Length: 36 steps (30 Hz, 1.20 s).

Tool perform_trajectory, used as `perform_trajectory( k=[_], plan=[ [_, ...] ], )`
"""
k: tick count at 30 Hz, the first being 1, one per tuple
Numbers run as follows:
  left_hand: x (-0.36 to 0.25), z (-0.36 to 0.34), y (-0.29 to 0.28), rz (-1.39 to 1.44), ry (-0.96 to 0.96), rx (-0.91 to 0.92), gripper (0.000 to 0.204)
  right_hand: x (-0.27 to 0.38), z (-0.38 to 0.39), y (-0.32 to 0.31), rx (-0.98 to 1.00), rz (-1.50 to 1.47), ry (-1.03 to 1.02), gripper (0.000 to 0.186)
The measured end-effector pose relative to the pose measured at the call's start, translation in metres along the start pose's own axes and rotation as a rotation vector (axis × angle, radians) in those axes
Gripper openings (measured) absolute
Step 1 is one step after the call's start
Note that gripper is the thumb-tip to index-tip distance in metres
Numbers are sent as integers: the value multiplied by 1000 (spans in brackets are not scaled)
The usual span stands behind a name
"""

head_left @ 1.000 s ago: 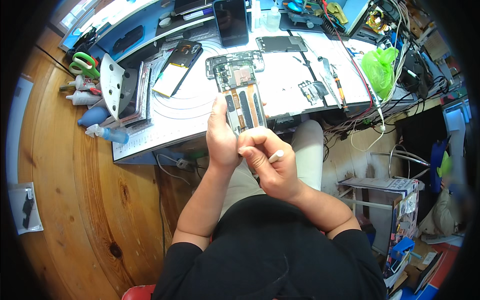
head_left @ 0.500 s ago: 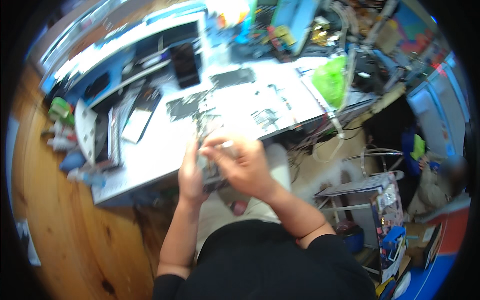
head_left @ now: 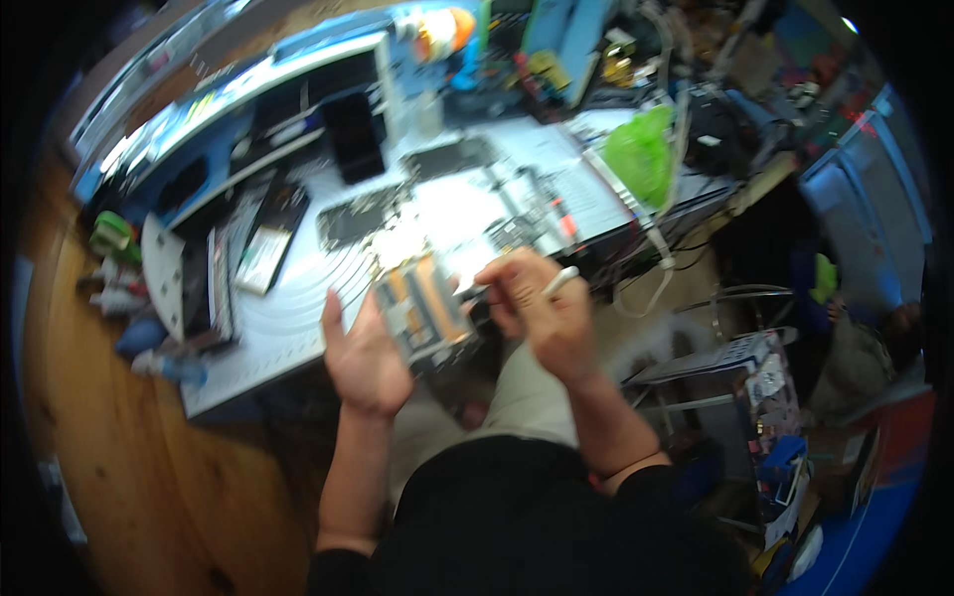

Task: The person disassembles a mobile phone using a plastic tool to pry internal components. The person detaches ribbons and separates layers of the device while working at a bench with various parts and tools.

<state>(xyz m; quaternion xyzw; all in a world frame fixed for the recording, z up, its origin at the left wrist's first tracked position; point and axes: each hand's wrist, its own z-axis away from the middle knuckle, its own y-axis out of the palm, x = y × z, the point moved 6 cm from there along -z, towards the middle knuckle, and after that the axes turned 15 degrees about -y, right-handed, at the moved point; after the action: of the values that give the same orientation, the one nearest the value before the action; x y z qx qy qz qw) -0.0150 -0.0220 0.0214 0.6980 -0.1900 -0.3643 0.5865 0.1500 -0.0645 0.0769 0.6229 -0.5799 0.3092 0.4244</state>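
Observation:
My left hand [head_left: 368,363] supports a flat rectangular part [head_left: 422,308] with orange and grey strips, like the inside of an opened phone. Its thumb stands away from the part, and the fingers behind are mostly hidden. At the part's right edge, my right hand [head_left: 552,313] is closed round a slim tool with a white end [head_left: 561,283]. The tool's kind is unclear, since the fingers cover most of it. Beyond both hands, two dark phone-like panels [head_left: 358,217] [head_left: 452,157] lie on the white worktable [head_left: 298,343].
Small tools, one with a red part [head_left: 564,219], lie to the right. A dark phone [head_left: 353,139] leans by the shelf. A green bag [head_left: 638,154] and a white cable [head_left: 656,238] are at the table's right side. A spray bottle [head_left: 171,368] stands left.
My hands have moved apart, the right one away to the right with the tool. The striped part has turned into clear view in my left hand.

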Motion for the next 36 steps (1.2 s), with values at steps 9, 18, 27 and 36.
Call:
perform_trajectory(
  k=[9, 18, 27, 36],
  plan=[
    [6, 3, 14, -172, 19, -75, 94, 1, 8, 39, 235, 659, -196, 17],
    [8, 0, 14, -521, 114, -100, 102, -8, -3, 39, 119, 741, -168, 19],
    [4, -1, 10, -476, 54, -82, 79, -15, -2, -13, -277, -288, -119, 48],
    [-6, 1, 4, -482, 86, -211, 64, -60, -21, -34, -373, -776, 56, 40]
  ],
)
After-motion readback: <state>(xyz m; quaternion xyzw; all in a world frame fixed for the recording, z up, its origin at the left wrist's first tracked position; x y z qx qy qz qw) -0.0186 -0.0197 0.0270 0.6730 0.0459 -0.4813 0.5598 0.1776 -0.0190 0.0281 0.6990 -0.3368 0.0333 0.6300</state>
